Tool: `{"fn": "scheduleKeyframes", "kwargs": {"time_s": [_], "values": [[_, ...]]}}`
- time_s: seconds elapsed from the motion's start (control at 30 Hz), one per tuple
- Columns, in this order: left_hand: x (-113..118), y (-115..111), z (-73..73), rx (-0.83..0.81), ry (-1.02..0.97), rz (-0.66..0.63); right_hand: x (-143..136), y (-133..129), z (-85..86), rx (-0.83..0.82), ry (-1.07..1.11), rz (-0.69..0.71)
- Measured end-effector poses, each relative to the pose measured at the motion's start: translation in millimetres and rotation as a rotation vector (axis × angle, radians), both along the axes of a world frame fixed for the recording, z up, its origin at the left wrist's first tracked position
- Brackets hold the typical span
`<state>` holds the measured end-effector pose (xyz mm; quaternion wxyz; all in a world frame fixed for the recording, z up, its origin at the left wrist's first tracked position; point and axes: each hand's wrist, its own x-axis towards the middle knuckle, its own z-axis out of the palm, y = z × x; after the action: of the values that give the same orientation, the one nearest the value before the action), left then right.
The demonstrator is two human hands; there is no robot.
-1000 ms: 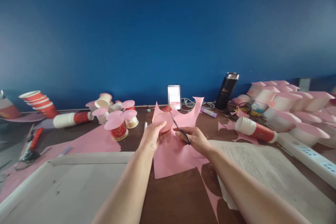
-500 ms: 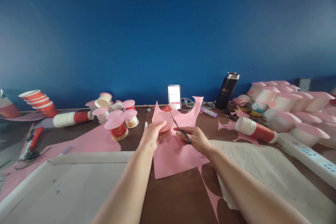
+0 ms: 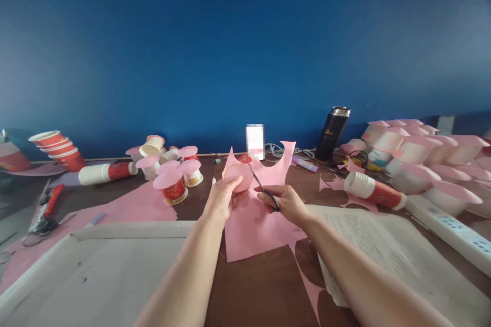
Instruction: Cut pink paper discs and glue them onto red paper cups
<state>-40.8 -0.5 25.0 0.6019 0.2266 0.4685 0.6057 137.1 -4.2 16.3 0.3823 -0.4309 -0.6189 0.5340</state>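
One left hand (image 3: pixel 224 198) pinching curve-edged pink paper (image 3: pixel 256 235), right hand (image 3: pixel 286 202) gripping black-handled scissors (image 3: pixel 272 198)

Perhaps a craft workspace: paper cups (image 3: pixel 174 190), pink paper (image 3: pixel 255 235) and scissors (image 3: pixel 264 191) crowd a tabletop (image 3: pixel 245 291).

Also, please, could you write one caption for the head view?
Left hand pinching round pink paper piece, right hand holding black-handled scissors beside it, before blue wall.
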Motion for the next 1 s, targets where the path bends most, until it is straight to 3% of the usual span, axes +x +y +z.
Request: {"fn": "scheduleKeyframes", "kwargs": {"time_s": [0.37,0.6,0.77,1.0], "values": [[0,0,2.5,-0.017,0.017,0.016,-3,-2,2.9,-0.021,0.009,-0.013],[5,2,-3.2,0.041,-0.060,0.063,-3,0,-3.6,0.007,0.015,-0.016],[7,2,-3.8,0.036,0.011,0.115,-2,-1,-3.0,0.013,-0.023,-0.024],[4,4,-8.3,0.071,0.184,0.092,0,-1,1.9,0.013,-0.003,0.004]]}}
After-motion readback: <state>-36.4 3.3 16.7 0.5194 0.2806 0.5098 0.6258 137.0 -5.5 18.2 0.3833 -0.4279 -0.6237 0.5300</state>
